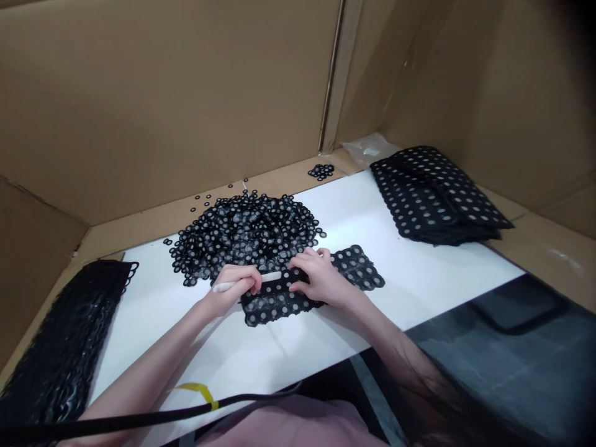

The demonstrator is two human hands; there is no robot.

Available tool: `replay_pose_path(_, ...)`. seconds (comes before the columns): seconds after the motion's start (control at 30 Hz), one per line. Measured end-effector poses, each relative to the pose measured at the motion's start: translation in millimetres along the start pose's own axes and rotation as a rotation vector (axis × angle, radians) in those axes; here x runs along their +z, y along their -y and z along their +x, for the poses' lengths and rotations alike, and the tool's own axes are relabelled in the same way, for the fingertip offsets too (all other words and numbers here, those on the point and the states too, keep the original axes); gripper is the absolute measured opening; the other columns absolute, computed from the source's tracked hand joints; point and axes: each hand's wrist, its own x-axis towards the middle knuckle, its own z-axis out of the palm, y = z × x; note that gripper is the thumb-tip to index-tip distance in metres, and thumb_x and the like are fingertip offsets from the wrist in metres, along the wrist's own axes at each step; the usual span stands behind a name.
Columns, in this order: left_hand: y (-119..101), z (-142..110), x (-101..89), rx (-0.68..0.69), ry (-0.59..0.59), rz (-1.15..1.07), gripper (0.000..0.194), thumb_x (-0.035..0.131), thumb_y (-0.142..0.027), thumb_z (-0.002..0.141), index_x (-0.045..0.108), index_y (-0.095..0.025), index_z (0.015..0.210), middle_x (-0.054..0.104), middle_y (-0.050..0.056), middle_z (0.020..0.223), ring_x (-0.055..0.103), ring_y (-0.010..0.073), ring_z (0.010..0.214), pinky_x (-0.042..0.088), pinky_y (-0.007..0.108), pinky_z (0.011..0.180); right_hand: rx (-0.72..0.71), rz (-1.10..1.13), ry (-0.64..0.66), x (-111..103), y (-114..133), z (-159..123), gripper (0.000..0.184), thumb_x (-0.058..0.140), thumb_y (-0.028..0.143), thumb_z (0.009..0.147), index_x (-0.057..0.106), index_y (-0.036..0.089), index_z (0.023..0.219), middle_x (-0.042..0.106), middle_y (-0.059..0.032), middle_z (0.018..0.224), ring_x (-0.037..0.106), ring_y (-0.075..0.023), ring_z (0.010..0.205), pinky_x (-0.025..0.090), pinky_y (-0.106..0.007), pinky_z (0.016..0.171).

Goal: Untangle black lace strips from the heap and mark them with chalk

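My left hand (237,284) is closed around a white pen-like tool (271,277), whose tip points right over a black sheet dotted with pale discs (274,304). This scallop-edged sheet lies on the white board, in front of the pile of rings. Its right part shows beyond my right hand (319,276), which rests on it with curved fingers at its upper edge. Whether those fingers pinch a small ring I cannot make out. A large heap of small black rings (246,230) spreads just behind both hands.
Black dotted sheets (437,192) are stacked at the right, by a clear plastic bag (370,149). Black ring-edged strips (69,329) lie at the left. A small ring cluster (321,171) sits at the back. Cardboard walls (186,93) enclose the white board (447,273). A black cable (186,411) crosses in front.
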Motion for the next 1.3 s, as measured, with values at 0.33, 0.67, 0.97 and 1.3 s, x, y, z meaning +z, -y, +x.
replay_pose_path(0.33,4,-12,-3.6,0.077,-0.010,-0.071,0.026,0.041,-0.012,0.079,0.058,-0.013,0.061,0.055,0.001,0.055,0.046,0.0098,0.051,0.033,0.022,0.052,-0.004,0.067,0.002,13,-5,4,0.012,0.066,0.018,0.077,0.053,0.018,0.078,0.063,-0.0007,0.084,0.047,-0.0183,0.087,0.021,-0.034,0.078)
replay_pose_path(0.67,-5,2,-0.6,0.073,0.125,0.065,0.027,0.036,-0.015,0.083,0.057,-0.014,0.065,0.055,0.001,0.061,0.050,0.0105,0.057,0.036,0.021,0.058,-0.023,0.065,-0.022,16,-5,3,0.012,0.064,0.017,0.077,0.052,0.018,0.076,0.062,0.0000,0.083,0.047,-0.0180,0.086,0.019,-0.034,0.077)
replay_pose_path(0.97,-23,20,-13.6,0.016,0.311,0.168,0.027,0.034,-0.015,0.082,0.053,-0.014,0.064,0.051,-0.002,0.057,0.043,0.0091,0.054,0.033,0.021,0.056,-0.033,0.039,-0.016,15,-2,5,0.015,0.065,0.013,0.074,0.051,0.017,0.073,0.062,0.0011,0.081,0.047,-0.0165,0.085,0.019,-0.033,0.077)
replay_pose_path(1.3,-41,54,-20.6,0.126,0.531,0.237,0.024,0.036,-0.016,0.082,0.050,-0.015,0.062,0.045,-0.004,0.054,0.038,0.0084,0.051,0.030,0.023,0.057,-0.052,0.020,-0.024,17,-2,5,0.017,0.063,0.010,0.073,0.048,0.016,0.068,0.060,0.0012,0.077,0.046,-0.0162,0.083,0.020,-0.034,0.078)
